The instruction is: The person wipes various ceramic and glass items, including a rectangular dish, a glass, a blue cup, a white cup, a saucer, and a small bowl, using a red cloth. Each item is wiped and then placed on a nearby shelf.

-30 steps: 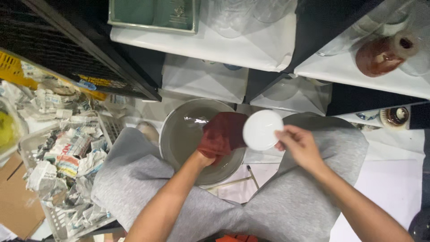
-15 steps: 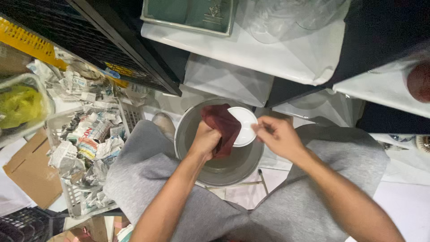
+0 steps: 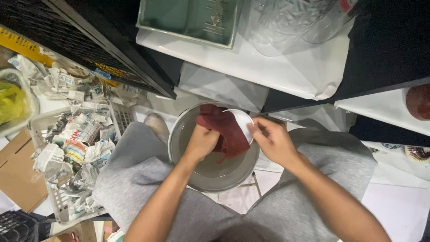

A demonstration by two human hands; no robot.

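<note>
Since a moment ago you are bringing the small white dish (image 3: 242, 122) lower and closer over the basin, and the red cloth (image 3: 224, 130) is now lying across more of its face; your head is also shifting, so the basket at your left is showing more fully.

Nearest you, your grey-clad knees (image 3: 148, 179) are framing the work. Between them the round grey basin (image 3: 210, 172) is sitting on the floor, holding murky water. Your left hand (image 3: 201, 143) is clenching the red cloth, pressing it against the dish. Your right hand (image 3: 273, 141) is pinching the dish by its rim, tilted, above the basin's far half. Judging by this, you are in the middle of wiping the dish clean. The next move is calling for a steady pinch on the rim while the cloth is working round the face, since a wet dish could slip.

Off to your left, a white basket (image 3: 56, 201) is holding crumpled newspaper (image 3: 76, 139), with brown cardboard (image 3: 18, 170) beside it. Further out, a white shelf (image 3: 277, 67) is carrying a green tray (image 3: 192, 18) and clear plastic wrapping (image 3: 295, 22), next to a dark wire rack (image 3: 89, 49).
</note>
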